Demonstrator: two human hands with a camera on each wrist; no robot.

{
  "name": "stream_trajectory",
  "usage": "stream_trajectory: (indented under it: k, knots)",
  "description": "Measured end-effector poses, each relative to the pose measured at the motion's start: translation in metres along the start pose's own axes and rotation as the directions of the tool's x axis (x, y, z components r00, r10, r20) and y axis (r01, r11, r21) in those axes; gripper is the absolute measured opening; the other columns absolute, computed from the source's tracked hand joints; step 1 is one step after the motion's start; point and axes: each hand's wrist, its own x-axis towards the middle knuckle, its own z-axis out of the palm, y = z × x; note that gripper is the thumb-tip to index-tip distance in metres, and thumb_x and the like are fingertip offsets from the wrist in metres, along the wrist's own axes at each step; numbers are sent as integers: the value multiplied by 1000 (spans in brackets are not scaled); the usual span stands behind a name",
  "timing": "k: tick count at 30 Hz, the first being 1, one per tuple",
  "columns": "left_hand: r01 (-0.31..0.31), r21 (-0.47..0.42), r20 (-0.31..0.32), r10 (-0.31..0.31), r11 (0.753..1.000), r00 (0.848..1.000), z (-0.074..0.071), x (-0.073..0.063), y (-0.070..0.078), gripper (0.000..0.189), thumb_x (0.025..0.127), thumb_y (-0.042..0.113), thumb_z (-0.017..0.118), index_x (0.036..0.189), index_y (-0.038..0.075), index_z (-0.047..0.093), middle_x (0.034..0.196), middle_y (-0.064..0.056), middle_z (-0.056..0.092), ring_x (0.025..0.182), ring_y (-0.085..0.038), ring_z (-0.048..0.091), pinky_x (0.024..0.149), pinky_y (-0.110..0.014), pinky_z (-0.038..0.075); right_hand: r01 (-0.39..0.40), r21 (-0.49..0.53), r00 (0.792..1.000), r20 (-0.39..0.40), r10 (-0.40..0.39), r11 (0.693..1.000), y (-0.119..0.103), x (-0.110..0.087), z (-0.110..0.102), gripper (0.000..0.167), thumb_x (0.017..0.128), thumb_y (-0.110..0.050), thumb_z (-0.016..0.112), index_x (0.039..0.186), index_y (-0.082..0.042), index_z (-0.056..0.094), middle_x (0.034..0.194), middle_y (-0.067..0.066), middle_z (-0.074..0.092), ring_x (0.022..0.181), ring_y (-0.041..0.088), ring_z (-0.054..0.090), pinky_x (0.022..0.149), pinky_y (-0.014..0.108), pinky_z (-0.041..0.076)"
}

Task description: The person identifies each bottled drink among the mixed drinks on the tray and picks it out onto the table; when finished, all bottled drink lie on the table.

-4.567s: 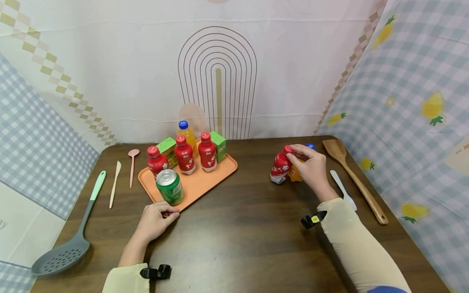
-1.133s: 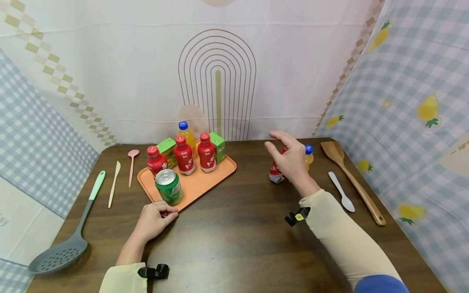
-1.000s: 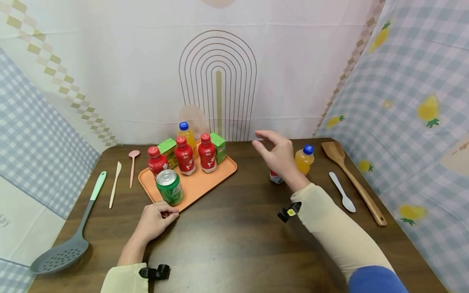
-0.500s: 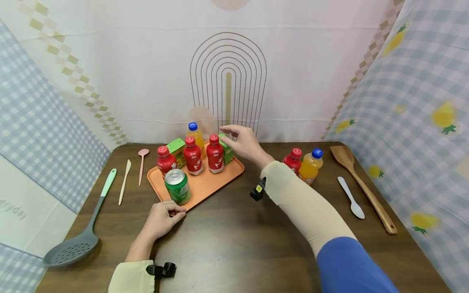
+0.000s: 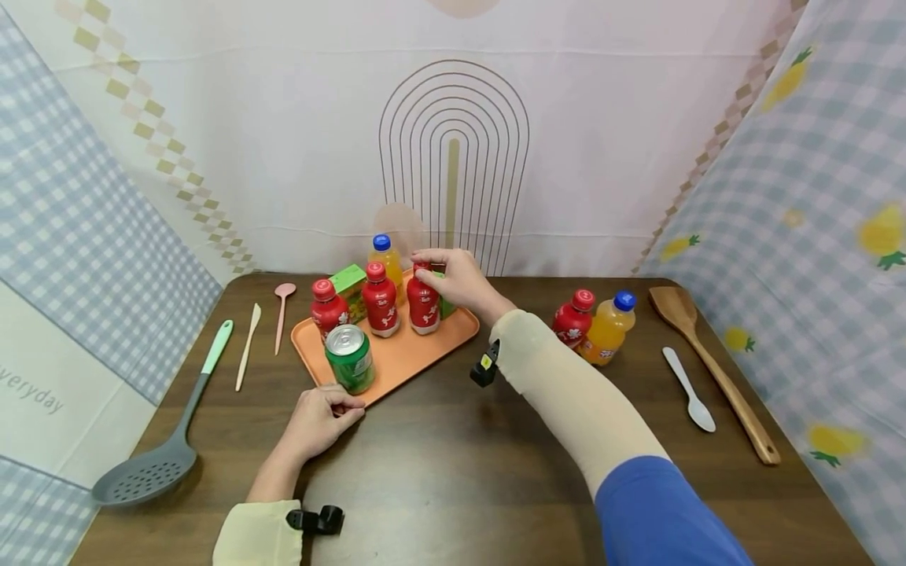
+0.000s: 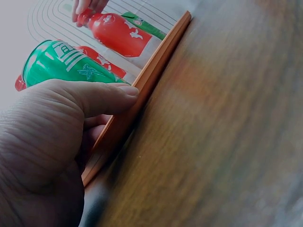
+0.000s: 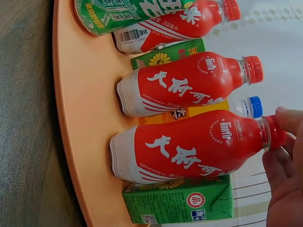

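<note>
Rightmost red-labelled drink bottle (image 5: 423,305): stood upright on the orange tray (image 5: 406,358), toward its right end, red cap on, white characters down the label. Right hand (image 5: 460,279) came over it from the right, thumb and fingers pinching the cap. Bottle base sat on the tray floor.

Left hand (image 5: 318,424) gripped the tray's near corner, thumb pressed along the rim, other fingers curled in.

Close about the held bottle: a green drink carton (image 7: 189,203) just beside it on the right, partly hidden in the head view; the middle red bottle (image 5: 382,306) to its left; an orange juice bottle (image 5: 388,259), blue-capped, behind the pair. Farther left on the tray, the left red bottle (image 5: 329,306) with a second green carton (image 5: 348,279) behind it. Green can (image 5: 351,362) stood upright at the near end, near the left hand.

Off the tray, well to the right: another red bottle (image 5: 572,318) and another orange bottle (image 5: 607,330), side by side. Beyond them lay a white spoon (image 5: 686,389) and a wooden spatula (image 5: 715,369). Left side: pink spoon (image 5: 281,314), cream knife (image 5: 248,346), grey slotted skimmer (image 5: 145,472) with mint handle. All rested on a dark wooden table (image 5: 439,479).
</note>
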Motion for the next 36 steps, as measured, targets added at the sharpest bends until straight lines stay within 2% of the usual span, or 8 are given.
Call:
stream_trajectory:
  k: [6, 13, 19, 25, 30, 36]
  knots:
    - [8, 4, -3, -8, 1000, 1000, 0, 0, 2, 10, 77, 9, 80, 79, 18, 76, 68, 15, 58, 63, -3, 53, 58, -23, 46, -23, 26, 1000, 4, 23, 999, 3, -1, 0, 33, 91, -11, 67, 124, -13, 66, 130, -2, 60, 113, 13, 59, 83, 24, 51]
    - [11, 4, -4, -11, 1000, 1000, 1, -1, 1, 11, 76, 8, 81, 79, 17, 76, 68, 14, 58, 63, -3, 53, 58, -23, 47, -79, 92, 997, 28, 77, 993, 0, -10, -4, 36, 90, -10, 67, 126, -8, 64, 130, 5, 60, 110, 16, 59, 83, 25, 52]
    - [17, 6, -3, -17, 1000, 1000, 2, -2, 1, 11, 76, 9, 81, 78, 18, 76, 68, 15, 58, 63, -3, 53, 58, -23, 47, -86, 91, 996, 32, 83, 992, 2, -18, -7, 37, 90, -11, 68, 126, -11, 64, 128, 5, 61, 108, 18, 60, 82, 27, 53]
    - [24, -3, -1, -24, 1000, 1000, 2, -3, 1, 12, 77, 9, 81, 78, 19, 76, 68, 14, 58, 63, -3, 54, 58, -23, 47, -73, 52, 997, -4, 73, 996, 5, -24, -9, 35, 89, -14, 69, 124, -14, 66, 125, 5, 63, 104, 17, 63, 78, 26, 53]
    - [26, -6, 0, -26, 1000, 1000, 1, -3, 2, 12, 77, 9, 81, 78, 20, 76, 68, 14, 58, 63, -3, 53, 58, -23, 47, -44, 29, 998, -50, 45, 999, 7, -28, -9, 33, 87, -14, 72, 120, -12, 69, 118, 7, 67, 92, 18, 67, 73, 25, 54]
    - [30, 1, 4, -30, 1000, 1000, 1, -2, 2, 13, 77, 9, 81, 78, 21, 75, 68, 15, 57, 63, -3, 53, 57, -23, 46, -37, 7, 994, -107, 38, 999, 7, -31, -8, 30, 85, -16, 75, 115, -13, 72, 111, 7, 69, 82, 13, 67, 69, 24, 54]
